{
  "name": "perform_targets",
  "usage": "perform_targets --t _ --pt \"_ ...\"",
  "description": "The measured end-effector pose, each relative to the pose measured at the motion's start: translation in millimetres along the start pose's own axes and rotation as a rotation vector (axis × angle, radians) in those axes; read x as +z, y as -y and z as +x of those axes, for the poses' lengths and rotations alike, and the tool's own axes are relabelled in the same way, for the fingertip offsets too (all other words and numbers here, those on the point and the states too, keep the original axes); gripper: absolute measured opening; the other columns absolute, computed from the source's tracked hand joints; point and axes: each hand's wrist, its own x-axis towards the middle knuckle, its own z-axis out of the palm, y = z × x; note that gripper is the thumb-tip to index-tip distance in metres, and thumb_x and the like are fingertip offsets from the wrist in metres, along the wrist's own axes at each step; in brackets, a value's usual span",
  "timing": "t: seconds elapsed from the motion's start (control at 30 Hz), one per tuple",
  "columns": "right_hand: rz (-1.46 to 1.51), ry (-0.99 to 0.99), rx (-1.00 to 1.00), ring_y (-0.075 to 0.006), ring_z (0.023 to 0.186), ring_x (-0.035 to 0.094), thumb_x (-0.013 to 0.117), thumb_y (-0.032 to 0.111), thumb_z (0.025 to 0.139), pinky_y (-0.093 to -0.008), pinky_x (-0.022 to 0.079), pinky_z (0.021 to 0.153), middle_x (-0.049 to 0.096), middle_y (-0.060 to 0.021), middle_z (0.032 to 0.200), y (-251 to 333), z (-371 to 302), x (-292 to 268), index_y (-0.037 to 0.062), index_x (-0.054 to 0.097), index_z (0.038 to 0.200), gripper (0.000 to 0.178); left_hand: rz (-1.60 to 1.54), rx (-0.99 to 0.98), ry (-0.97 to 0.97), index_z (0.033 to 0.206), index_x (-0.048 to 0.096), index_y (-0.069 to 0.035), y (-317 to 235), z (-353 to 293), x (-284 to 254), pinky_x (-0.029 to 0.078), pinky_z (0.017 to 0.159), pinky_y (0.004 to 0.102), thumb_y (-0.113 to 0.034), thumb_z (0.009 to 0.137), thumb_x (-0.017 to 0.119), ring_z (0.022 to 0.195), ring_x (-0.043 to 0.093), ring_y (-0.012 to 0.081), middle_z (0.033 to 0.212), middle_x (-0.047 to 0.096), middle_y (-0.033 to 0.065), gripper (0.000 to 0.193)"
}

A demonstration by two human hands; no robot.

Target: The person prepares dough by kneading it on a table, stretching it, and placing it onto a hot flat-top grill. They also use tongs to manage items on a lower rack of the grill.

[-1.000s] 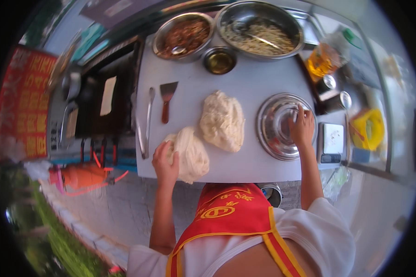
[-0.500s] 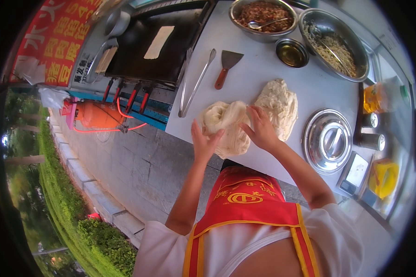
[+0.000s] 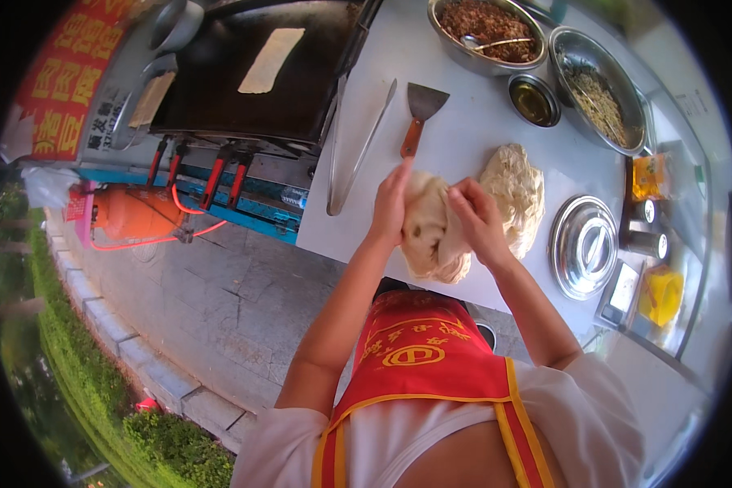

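Note:
A soft, pale piece of dough (image 3: 424, 215) with small dark gaps in its folds lies near the front edge of the table. My left hand (image 3: 390, 203) grips it along its left side, fingers held together. On the right, the curled fingers of my right hand (image 3: 476, 213) pinch the dough's upper right edge. A second lump of dough (image 3: 519, 191), rough and wrinkled, rests just right of that hand. Beyond my left fingertips lies a scraper (image 3: 419, 114) with a wooden handle, and metal tongs (image 3: 358, 159) lie to its left.
A dark griddle (image 3: 220, 89) bearing a flat dough strip (image 3: 272, 61) stands at far left. Bowls of meat filling (image 3: 488, 32) and shredded filling (image 3: 595, 102) sit at the back, near a small oil bowl (image 3: 534, 101). A metal lid (image 3: 584, 246) lies right; an orange gas cylinder (image 3: 138, 213) stands below the griddle.
My left hand has moved up along the dough's left side and closed on it. The right hand's spread fingers have curled onto its edge. The dough has been folded narrower; the view has shifted slightly.

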Motion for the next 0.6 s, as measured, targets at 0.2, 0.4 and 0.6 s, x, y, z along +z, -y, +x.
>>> perform_targets --t 0.2,0.4,0.6 --pt "-0.820 -0.325 -0.508 -0.0422 0.121 0.044 0.058 0.029 0.086 -0.0489 0.035 0.101 0.045 -0.0234 0.133 -48 -20 18 -0.0007 0.048 0.125 0.050 0.879 0.581 0.014 0.117 0.059 -0.003 32 -46 -4 0.043 0.086 0.0398 -0.023 0.085 0.058 0.098 0.053 0.0322 0.111 0.050 0.0206 0.038" --pt "-0.794 -0.293 -0.530 -0.0423 0.111 0.047 0.053 0.025 0.082 -0.0510 0.036 0.098 0.048 -0.0234 0.125 -71 3 39 -0.0033 0.047 0.123 0.050 1.176 0.825 -0.024 0.120 0.053 -0.004 61 -20 -26 0.037 0.090 0.0476 -0.018 0.086 0.052 0.103 0.049 0.0376 0.117 0.047 0.0200 0.037" --pt "-0.901 -0.345 -0.481 -0.0345 0.088 0.058 0.056 0.027 0.082 -0.0433 0.048 0.076 0.059 -0.0150 0.096 -66 61 31 0.0038 0.057 0.107 0.034 1.351 0.816 -0.126 0.118 0.054 -0.005 55 38 -25 0.037 0.083 0.0457 -0.020 0.082 0.057 0.102 0.051 0.0328 0.113 0.054 0.0141 0.039"
